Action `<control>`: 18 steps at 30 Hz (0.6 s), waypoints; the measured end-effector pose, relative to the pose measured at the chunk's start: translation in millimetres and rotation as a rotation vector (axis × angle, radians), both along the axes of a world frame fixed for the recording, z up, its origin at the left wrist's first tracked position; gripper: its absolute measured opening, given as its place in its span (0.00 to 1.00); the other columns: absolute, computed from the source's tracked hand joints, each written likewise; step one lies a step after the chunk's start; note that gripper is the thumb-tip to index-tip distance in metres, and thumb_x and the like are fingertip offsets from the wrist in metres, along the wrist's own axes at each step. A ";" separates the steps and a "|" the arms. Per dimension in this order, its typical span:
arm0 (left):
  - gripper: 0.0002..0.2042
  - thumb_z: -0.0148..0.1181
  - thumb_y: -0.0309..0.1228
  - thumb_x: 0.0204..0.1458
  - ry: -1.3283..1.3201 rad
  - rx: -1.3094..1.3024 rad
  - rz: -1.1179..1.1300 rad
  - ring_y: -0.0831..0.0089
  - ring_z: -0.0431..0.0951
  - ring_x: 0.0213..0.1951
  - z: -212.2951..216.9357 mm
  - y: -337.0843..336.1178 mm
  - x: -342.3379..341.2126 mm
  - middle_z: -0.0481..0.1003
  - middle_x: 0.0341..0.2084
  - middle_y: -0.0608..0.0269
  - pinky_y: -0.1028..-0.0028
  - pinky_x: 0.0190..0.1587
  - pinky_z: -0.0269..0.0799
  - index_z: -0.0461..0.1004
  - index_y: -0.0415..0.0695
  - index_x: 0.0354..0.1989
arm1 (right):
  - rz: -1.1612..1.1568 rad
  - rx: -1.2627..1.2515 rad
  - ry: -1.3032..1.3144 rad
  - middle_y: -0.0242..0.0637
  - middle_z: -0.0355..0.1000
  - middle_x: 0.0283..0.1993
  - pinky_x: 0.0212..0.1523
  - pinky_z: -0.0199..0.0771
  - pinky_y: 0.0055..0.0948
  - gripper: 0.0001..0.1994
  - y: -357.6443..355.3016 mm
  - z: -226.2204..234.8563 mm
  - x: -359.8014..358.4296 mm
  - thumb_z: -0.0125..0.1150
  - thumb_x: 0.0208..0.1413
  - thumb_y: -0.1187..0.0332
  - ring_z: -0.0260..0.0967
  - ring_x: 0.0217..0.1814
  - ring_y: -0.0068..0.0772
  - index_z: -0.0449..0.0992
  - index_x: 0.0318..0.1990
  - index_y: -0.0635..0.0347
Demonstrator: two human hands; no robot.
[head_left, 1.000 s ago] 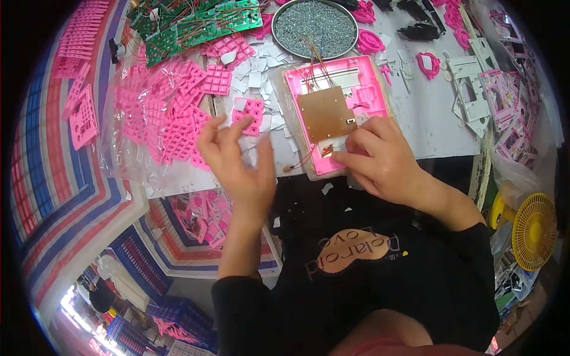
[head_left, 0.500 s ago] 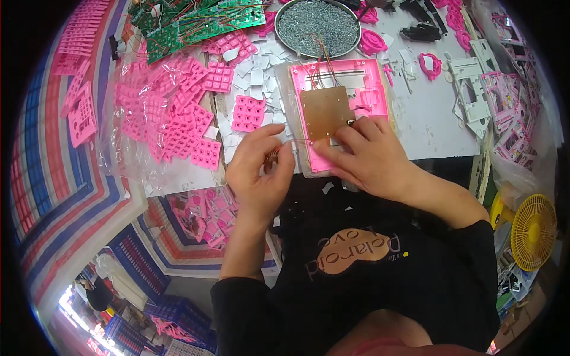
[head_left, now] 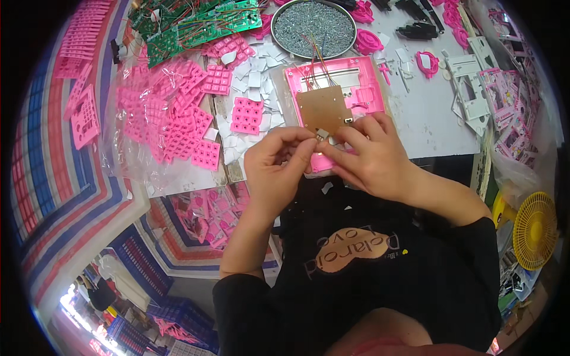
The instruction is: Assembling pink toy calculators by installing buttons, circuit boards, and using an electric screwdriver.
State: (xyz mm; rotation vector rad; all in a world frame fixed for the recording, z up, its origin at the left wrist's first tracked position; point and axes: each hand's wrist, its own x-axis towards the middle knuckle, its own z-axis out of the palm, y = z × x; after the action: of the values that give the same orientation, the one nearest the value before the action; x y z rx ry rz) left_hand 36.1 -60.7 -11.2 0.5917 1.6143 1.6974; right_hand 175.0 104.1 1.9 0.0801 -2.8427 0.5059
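A pink plastic casing (head_left: 373, 70) lies open in front of me, with thin wires (head_left: 320, 56) running over its far end. Inside it rests a brown circuit board (head_left: 324, 108). At the board's near edge is a small pale piece (head_left: 322, 134), too small to name. My left hand (head_left: 278, 165) meets it from the left, thumb and forefinger pinched together beside the piece. From the right, the fingertips of my right hand (head_left: 375, 155) close in on the same spot, its other fingers curled over the casing's near right corner. What lies between the fingertips is mostly hidden.
A round metal tray of screws (head_left: 314, 29) stands beyond the casing. To the left are pink keypads (head_left: 178, 113) in clear plastic, white paper pieces (head_left: 255, 80) and green circuit boards (head_left: 208, 26). White frames (head_left: 469, 89) lie right, above a yellow fan (head_left: 534, 231).
My left hand has moved right and forward until its fingertips meet those of my right hand. The thin wire stretched between them before is now hidden. My right hand has barely shifted.
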 end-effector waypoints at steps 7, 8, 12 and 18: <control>0.04 0.61 0.21 0.61 0.178 -0.064 -0.170 0.86 0.72 0.25 1.7 4.5 1.0 0.80 0.29 0.64 0.84 0.27 0.67 0.77 0.36 0.42 | -0.020 -0.415 0.129 0.40 0.76 0.41 0.39 0.74 0.35 0.19 32.3 15.1 5.5 0.74 0.47 0.70 0.73 0.39 0.43 0.81 0.49 0.59; 0.04 0.62 0.21 0.60 0.134 -0.072 -0.190 0.86 0.72 0.24 1.9 7.9 1.6 0.80 0.29 0.64 0.84 0.27 0.67 0.77 0.36 0.42 | -0.013 -0.447 0.145 0.41 0.77 0.42 0.40 0.74 0.35 0.17 32.3 17.8 4.8 0.73 0.48 0.70 0.74 0.40 0.43 0.82 0.48 0.60; 0.06 0.66 0.24 0.55 0.562 -0.057 -0.346 0.74 0.78 0.26 10.2 26.6 4.3 0.80 0.30 0.62 0.75 0.30 0.73 0.79 0.41 0.41 | -0.186 -1.396 -0.440 0.34 0.79 0.39 0.40 0.74 0.22 0.10 45.0 12.0 3.2 0.69 0.57 0.73 0.75 0.39 0.21 0.81 0.45 0.66; 0.09 0.67 0.26 0.52 1.017 0.025 -0.409 0.64 0.81 0.32 13.8 64.7 -0.5 0.78 0.38 0.62 0.68 0.31 0.75 0.78 0.45 0.41 | -0.257 -0.964 -0.382 0.35 0.78 0.34 0.36 0.73 0.25 0.06 61.9 23.9 35.1 0.69 0.53 0.74 0.74 0.35 0.26 0.81 0.38 0.65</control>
State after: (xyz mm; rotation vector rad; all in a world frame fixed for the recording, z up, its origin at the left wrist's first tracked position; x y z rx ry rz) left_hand 35.6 4.0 2.6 1.8600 1.8996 1.1305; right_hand 210.0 166.0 25.8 -0.5965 -2.5282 1.8889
